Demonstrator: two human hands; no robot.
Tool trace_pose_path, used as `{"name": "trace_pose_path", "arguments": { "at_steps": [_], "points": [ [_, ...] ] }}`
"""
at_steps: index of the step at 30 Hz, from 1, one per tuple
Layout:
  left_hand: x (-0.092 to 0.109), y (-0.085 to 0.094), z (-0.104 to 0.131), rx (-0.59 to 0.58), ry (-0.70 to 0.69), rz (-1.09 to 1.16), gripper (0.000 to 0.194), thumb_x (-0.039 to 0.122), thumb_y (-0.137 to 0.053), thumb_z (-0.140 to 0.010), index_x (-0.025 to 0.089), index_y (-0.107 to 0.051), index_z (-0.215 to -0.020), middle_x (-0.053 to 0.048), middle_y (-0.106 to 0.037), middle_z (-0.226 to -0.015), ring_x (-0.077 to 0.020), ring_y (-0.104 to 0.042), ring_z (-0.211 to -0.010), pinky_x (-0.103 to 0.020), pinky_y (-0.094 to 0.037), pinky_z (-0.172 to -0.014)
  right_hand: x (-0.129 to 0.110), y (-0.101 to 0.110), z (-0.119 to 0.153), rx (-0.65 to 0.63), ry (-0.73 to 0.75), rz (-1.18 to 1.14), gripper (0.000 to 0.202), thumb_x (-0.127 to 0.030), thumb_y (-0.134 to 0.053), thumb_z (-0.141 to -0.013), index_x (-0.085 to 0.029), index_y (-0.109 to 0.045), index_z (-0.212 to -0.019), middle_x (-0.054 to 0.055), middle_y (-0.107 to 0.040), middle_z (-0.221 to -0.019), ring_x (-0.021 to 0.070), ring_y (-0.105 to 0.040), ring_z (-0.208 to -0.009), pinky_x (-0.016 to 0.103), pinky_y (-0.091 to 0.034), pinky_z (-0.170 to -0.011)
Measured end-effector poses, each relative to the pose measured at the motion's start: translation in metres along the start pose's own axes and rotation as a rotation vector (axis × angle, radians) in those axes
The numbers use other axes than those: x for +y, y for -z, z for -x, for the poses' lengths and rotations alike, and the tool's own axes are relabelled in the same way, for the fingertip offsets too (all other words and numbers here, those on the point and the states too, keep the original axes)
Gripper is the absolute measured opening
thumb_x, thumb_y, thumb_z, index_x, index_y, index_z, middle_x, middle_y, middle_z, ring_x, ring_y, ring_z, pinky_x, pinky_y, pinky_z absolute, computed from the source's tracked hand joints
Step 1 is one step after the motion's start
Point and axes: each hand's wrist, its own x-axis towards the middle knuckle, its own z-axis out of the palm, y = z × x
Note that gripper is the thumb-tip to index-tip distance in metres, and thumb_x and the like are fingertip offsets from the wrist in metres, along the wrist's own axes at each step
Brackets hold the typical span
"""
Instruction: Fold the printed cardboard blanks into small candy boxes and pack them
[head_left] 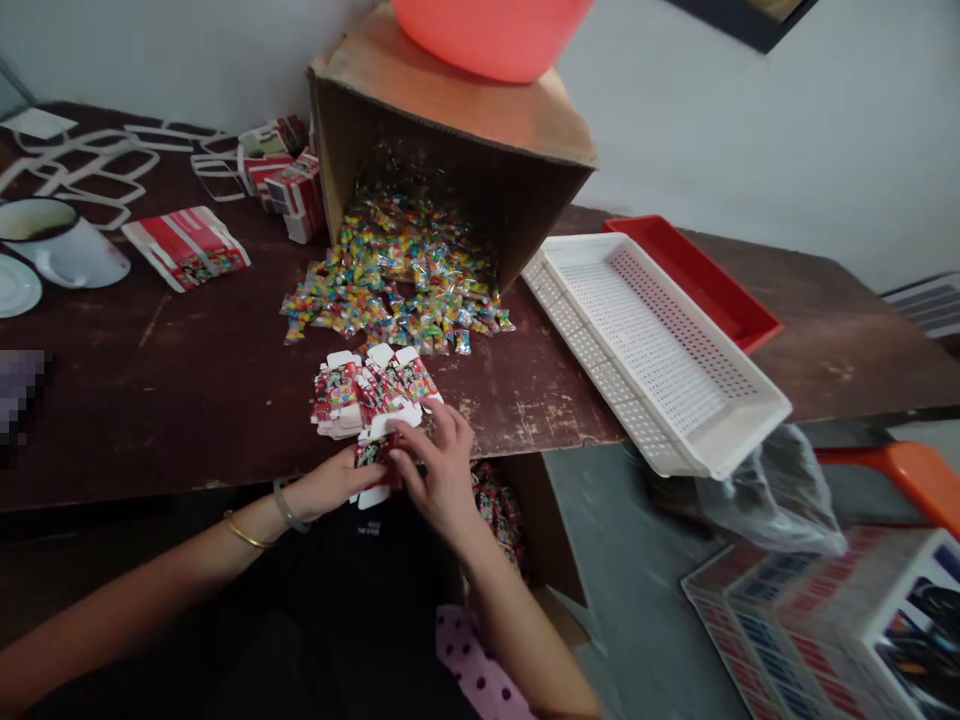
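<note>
At the table's front edge, my left hand point(335, 484) has its fingers closed on a small printed carton point(371, 452) with white flaps. My right hand point(439, 462) is at the carton's other side, thumb and fingers pressed to it. Just beyond lie several small red and white cartons point(341, 392) in a pile. Behind them, many small clear packets of colourful pieces point(405, 290) spill from a cardboard box point(450, 110) lying on its side.
A white perforated tray point(652, 350) overlaps a red tray point(705, 280) on the right. Left are a white mug point(67, 245) and a flat printed stack point(187, 247). Below the edge, an open box holds filled-looking cartons point(499, 510). A pink basin point(495, 30) tops the cardboard box.
</note>
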Motion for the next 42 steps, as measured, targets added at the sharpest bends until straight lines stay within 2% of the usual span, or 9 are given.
{"name": "trace_pose_path", "arguments": {
  "at_steps": [4,10,18,23,28,33,35,38,42],
  "points": [
    [0.005,-0.003,0.014,-0.143,0.142,0.037,0.012,0.024,-0.071,-0.067,0.015,-0.065,-0.071,-0.003,-0.071,-0.062,-0.0190,-0.065,-0.062,-0.033,-0.050,-0.067,0.011,-0.002,-0.009,-0.090,0.120,-0.105,0.023,-0.033,-0.063,-0.089,-0.025,-0.068,-0.110,0.006,-0.053,-0.138,0.0265,-0.038,-0.131,0.046,-0.035,-0.108],
    [0.010,-0.005,0.021,-0.064,0.176,0.128,0.009,0.016,-0.062,-0.061,0.014,-0.062,-0.070,-0.003,-0.069,-0.052,-0.0157,-0.061,-0.047,-0.027,-0.047,-0.053,0.001,-0.021,0.009,0.014,0.056,-0.068,0.039,-0.026,-0.060,-0.090,-0.032,-0.058,-0.129,0.006,-0.052,-0.139,0.0296,-0.037,-0.133,0.056,-0.025,-0.111],
    [0.000,-0.010,0.018,-0.084,0.171,0.173,0.050,0.015,-0.055,-0.058,0.016,-0.057,-0.108,0.002,-0.065,-0.046,-0.0174,-0.059,-0.037,-0.026,-0.046,-0.042,0.003,-0.021,0.008,0.085,0.013,-0.220,0.024,-0.023,-0.065,-0.085,-0.029,-0.067,-0.107,0.008,-0.051,-0.140,0.0315,-0.037,-0.134,0.058,-0.026,-0.110],
    [0.000,-0.003,0.028,-0.141,0.115,0.037,0.024,0.016,-0.065,-0.064,0.017,-0.058,-0.088,0.004,-0.063,-0.048,-0.0115,-0.056,-0.040,-0.019,-0.038,-0.042,-0.001,-0.004,-0.011,-0.299,-0.095,-0.430,0.009,-0.031,-0.074,-0.080,-0.024,-0.072,-0.085,0.008,-0.049,-0.144,0.0299,-0.037,-0.137,0.052,-0.029,-0.111],
    [-0.001,0.011,0.027,-0.412,0.151,-0.067,0.024,0.030,-0.076,-0.064,0.014,-0.064,-0.077,-0.005,-0.072,-0.068,-0.0175,-0.065,-0.058,-0.026,-0.047,-0.055,0.006,0.010,-0.019,-0.637,-0.065,-0.708,0.007,-0.027,-0.072,-0.083,-0.019,-0.073,-0.083,0.006,-0.056,-0.133,0.0203,-0.055,-0.122,0.033,-0.040,-0.104],
    [-0.023,0.006,0.019,0.008,-0.072,-0.295,0.027,0.040,-0.072,-0.075,0.016,-0.061,-0.070,0.002,-0.063,-0.061,-0.0157,-0.058,-0.059,-0.024,-0.042,-0.056,0.009,0.010,0.006,-0.420,-0.223,-0.626,0.012,-0.027,-0.059,-0.091,-0.018,-0.067,-0.091,0.003,-0.067,-0.095,0.0169,-0.062,-0.092,0.029,-0.048,-0.087],
    [-0.030,0.001,0.023,0.085,-0.170,-0.320,0.025,0.041,-0.064,-0.083,0.017,-0.063,-0.091,0.000,-0.067,-0.072,-0.0179,-0.061,-0.068,-0.025,-0.045,-0.062,0.007,0.007,0.020,-0.302,-0.308,-0.614,0.023,-0.028,-0.060,-0.090,-0.020,-0.061,-0.111,0.003,-0.067,-0.097,0.0166,-0.062,-0.090,0.029,-0.048,-0.085],
    [-0.032,-0.004,0.036,0.067,-0.222,-0.316,0.047,0.037,-0.059,-0.088,0.023,-0.045,-0.131,0.002,-0.068,-0.079,-0.0175,-0.063,-0.070,-0.024,-0.047,-0.066,0.007,0.003,0.041,-0.147,-0.494,-0.836,0.051,-0.035,-0.063,-0.087,-0.024,-0.043,-0.133,0.002,-0.066,-0.095,0.0142,-0.063,-0.079,0.027,-0.051,-0.075],
    [-0.028,-0.005,0.052,-0.027,-0.217,-0.463,0.046,0.034,-0.058,-0.090,0.024,-0.047,-0.134,0.000,-0.069,-0.082,-0.0183,-0.065,-0.075,-0.025,-0.047,-0.071,0.011,-0.002,0.065,-0.179,-0.823,-1.372,0.032,-0.045,-0.066,-0.084,-0.019,-0.061,-0.102,-0.001,-0.060,-0.077,0.0069,-0.051,-0.052,0.020,-0.048,-0.052]
  ]
}}
